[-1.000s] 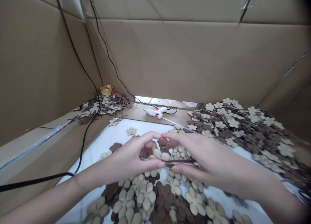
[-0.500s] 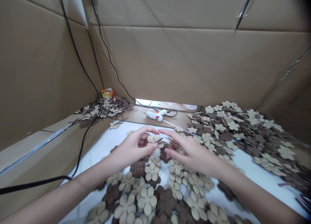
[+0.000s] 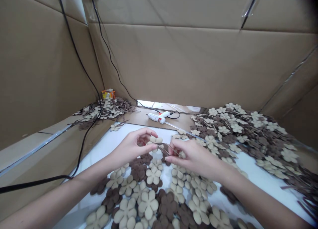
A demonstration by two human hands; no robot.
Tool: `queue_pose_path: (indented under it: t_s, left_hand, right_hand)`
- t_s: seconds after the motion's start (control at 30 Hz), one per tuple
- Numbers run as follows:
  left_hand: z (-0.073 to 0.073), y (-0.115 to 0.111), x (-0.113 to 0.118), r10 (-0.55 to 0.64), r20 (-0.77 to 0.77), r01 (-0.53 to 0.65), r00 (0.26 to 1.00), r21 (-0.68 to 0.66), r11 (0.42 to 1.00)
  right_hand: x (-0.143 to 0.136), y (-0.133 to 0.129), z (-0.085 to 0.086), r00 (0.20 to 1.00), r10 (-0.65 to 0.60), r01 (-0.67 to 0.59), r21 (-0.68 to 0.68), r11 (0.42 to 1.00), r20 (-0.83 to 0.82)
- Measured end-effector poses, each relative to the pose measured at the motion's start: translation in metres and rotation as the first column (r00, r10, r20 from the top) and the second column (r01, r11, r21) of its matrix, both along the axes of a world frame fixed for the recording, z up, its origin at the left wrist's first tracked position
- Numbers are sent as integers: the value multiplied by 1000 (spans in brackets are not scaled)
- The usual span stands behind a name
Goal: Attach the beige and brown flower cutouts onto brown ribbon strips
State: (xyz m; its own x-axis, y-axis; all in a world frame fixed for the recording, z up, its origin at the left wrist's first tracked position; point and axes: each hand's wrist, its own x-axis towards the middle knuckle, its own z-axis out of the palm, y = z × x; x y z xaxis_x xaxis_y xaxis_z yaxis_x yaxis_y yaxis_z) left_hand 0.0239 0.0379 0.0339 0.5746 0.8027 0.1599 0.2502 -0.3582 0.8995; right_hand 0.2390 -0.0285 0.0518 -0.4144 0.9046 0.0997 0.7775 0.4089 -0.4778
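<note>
cardboard walls (image 3: 174, 63) box in a white board (image 3: 253, 172), and this enclosure holds the hands, loose felt-like flowers and a tool. nearest, on the person's side of the grip, cream flower pieces (image 3: 148, 204) and dark brown flower pieces (image 3: 168, 204) lie overlapping, the closest ones cut off by the bottom edge. above them, the left hand (image 3: 135, 144) is closed to a pinch, thumb against fingers, on a cream flower (image 3: 156, 140) and one end of a brown band (image 3: 164, 150). the right hand (image 3: 191, 152), thumb and forefinger nearly together, has the band's other end. the flower has plump, rounded petals; the band is narrow, pale-edged and bowed between the hands. fingers cover part of the flower and the band's right end, so how the two join is hard to make out.

right of the grip and beyond it rises a mixed heap of flowers (image 3: 233, 128), running into dark strips (image 3: 306, 205) cut off by the frame. straight past the grip lies a white glue gun (image 3: 157, 117) with a clear stick (image 3: 179, 127) behind it. farther off to the left, a second heap (image 3: 109, 108) reaches an orange packet (image 3: 108, 94), pale pieces on top, its inside hidden. a black cable (image 3: 84, 68) hangs down on that side.
</note>
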Motion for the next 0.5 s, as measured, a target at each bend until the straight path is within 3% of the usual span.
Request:
queue_pose_path:
  t_s: [0.27, 0.5]
  left_hand:
    - [-5, 0, 1, 9, 2, -9, 1000, 62, 998]
    - [-8, 3, 2, 30, 143, -2, 989, -191, 982]
  right_hand:
    - [4, -1, 4, 996, 26, -25, -13, 1000, 84]
    - [3, 3, 0, 1000, -28, 29, -60, 998, 5]
